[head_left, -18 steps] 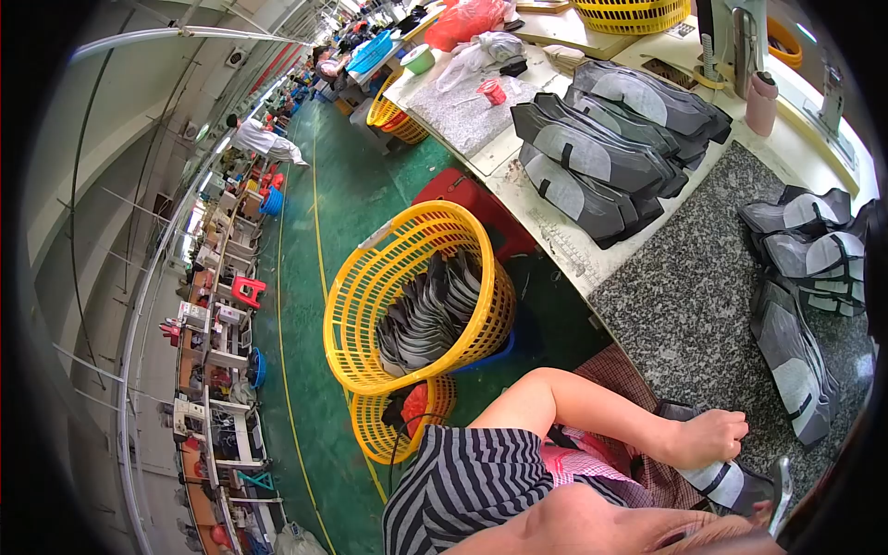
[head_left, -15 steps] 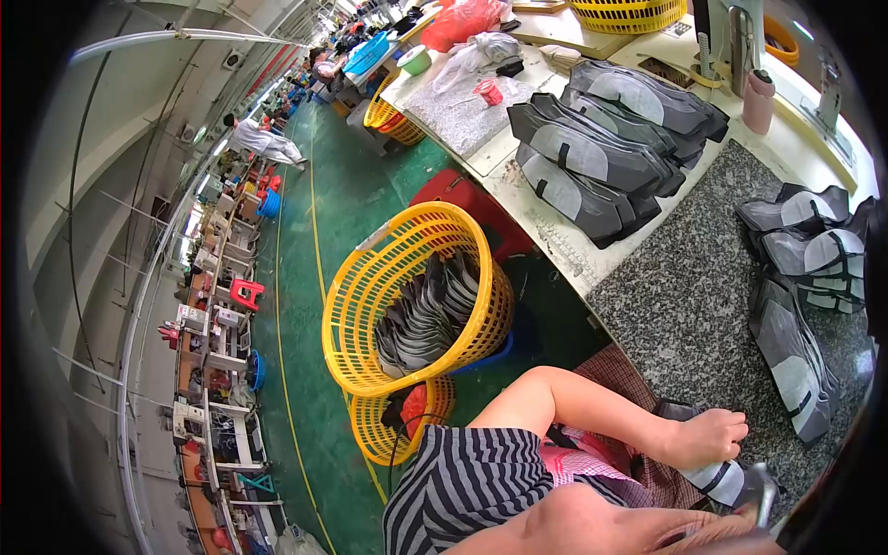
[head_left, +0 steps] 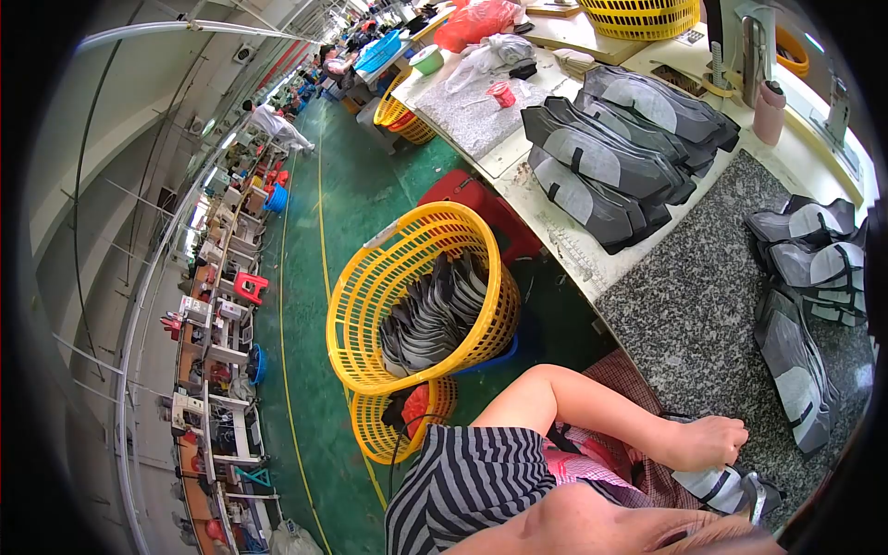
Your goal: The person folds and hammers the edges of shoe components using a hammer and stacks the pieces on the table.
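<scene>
My left hand (head_left: 710, 442) is closed, knuckles up, over a grey fabric piece (head_left: 710, 485) with a light patch and a black strip. The piece lies at the bench edge, beside a shiny curved metal part (head_left: 760, 495). The fingertips are turned under, so the exact grip is hidden. Just beyond the hand, a stack of similar grey pieces (head_left: 797, 375) rests on the speckled bench top (head_left: 680, 287). Another group of these pieces (head_left: 809, 242) lies farther along it. My right hand is not visible; blurred skin fills the bottom edge.
A large heap of grey pieces (head_left: 620, 157) covers the pale table section, near a pink bottle (head_left: 769, 113). Beside the bench stands a yellow basket (head_left: 347, 319) of dark pieces, above a smaller yellow basket (head_left: 370, 430). A red stool (head_left: 248, 288) is across the green floor (head_left: 301, 370).
The view has shifted slightly, so the bench and baskets appear a little farther right. The piece under my left hand shows at a slightly different angle; the hand remains closed over it.
</scene>
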### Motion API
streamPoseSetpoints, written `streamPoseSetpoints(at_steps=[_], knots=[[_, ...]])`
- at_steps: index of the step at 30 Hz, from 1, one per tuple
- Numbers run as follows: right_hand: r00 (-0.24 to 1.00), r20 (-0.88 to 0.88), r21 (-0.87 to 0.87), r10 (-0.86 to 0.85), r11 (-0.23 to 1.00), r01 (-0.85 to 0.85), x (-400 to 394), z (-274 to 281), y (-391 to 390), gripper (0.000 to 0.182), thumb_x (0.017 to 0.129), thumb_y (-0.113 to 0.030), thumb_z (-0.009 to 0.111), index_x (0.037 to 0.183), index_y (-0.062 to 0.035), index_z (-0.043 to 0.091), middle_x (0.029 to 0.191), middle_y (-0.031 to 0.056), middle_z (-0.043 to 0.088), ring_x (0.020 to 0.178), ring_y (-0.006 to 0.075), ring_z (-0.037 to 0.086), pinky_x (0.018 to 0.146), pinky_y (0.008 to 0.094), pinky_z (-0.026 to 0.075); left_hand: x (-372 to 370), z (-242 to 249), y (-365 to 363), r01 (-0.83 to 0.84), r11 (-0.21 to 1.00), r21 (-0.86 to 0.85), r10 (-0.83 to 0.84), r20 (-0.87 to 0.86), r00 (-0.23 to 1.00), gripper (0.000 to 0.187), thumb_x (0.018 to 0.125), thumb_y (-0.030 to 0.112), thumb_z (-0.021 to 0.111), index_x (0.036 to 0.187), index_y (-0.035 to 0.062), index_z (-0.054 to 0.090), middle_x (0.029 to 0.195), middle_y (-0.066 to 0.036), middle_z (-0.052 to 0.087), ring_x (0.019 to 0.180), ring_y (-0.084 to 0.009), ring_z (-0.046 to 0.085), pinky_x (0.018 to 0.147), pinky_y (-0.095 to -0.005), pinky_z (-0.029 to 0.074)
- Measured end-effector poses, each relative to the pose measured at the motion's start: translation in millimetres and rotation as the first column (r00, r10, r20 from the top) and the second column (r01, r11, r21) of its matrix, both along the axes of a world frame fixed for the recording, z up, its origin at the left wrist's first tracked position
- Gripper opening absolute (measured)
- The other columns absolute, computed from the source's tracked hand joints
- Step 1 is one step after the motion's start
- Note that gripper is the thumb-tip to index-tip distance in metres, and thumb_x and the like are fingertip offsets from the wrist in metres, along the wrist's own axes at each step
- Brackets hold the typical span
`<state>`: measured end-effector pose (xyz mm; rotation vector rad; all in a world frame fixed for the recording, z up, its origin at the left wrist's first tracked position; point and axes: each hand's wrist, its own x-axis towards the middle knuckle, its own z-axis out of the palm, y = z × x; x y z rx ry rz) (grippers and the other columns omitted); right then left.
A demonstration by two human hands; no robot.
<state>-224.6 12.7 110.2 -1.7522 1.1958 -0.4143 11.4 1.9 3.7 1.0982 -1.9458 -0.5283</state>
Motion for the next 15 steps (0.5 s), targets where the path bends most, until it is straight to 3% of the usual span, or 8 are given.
streamPoseSetpoints(at_steps=[3,5,9,12,15], knots=[[1.0,0.009,-0.054,0.03,0.998,-0.029,-4,-6,0,0.065,0.111,-0.048,0.038,0.156,-0.0016,0.039,0.088,-0.0007,0.049,0.066,0.0117,0.037,0.058,0.0257,0.032,0,0,1,-0.016,0.996,-0.089,0.021,0.053,0.998,0.018,0.074,0.013,0.069,0.064,0.0013,0.059,0.084,-0.011,0.054,0.086,-0.0284,0.055,0.064,-0.0401,0.05],[1.0,0.007,0.001,0.002,1.0,-0.002,-4,-5,2,0.064,0.111,-0.047,0.038,0.156,-0.0017,0.039,0.087,-0.001,0.048,0.066,0.0114,0.036,0.057,0.0256,0.032,2,2,3,-0.035,0.992,-0.124,0.046,0.088,0.995,0.021,0.074,0.013,0.068,0.062,0.0004,0.056,0.082,-0.011,0.053,0.084,-0.0291,0.056,0.06,-0.0397,0.05],[0.996,-0.009,0.217,-0.093,0.972,0.093,-3,-2,4,0.062,0.111,-0.043,0.04,0.158,-0.0024,0.035,0.083,-0.0024,0.045,0.065,0.0101,0.036,0.057,0.0252,0.033,4,2,3,-0.03,0.998,-0.059,0.031,0.027,0.999,0.023,0.074,0.013,0.068,0.06,0.0007,0.055,0.081,-0.012,0.052,0.084,-0.0288,0.056,0.061,-0.0402,0.05],[0.999,0.035,0.104,-0.028,0.994,0.024,-8,-12,4,0.059,0.112,-0.038,0.041,0.159,-0.003,0.033,0.08,-0.0037,0.042,0.064,0.0087,0.036,0.056,0.0252,0.032,4,3,2,-0.021,0.999,-0.039,0.021,0.016,1.0,0.023,0.074,0.013,0.068,0.059,0.0012,0.054,0.081,-0.011,0.052,0.085,-0.0288,0.056,0.06,-0.0403,0.05],[0.996,0.026,0.189,-0.084,0.979,0.078,-4,-6,7,0.059,0.112,-0.037,0.039,0.159,-0.0029,0.033,0.08,-0.0047,0.039,0.064,0.007,0.032,0.056,0.0238,0.03,5,1,4,-0.01,0.998,-0.057,0.012,0.039,0.999,0.021,0.074,0.013,0.068,0.061,0.0012,0.055,0.081,-0.012,0.052,0.084,-0.029,0.056,0.06,-0.0407,0.05]])
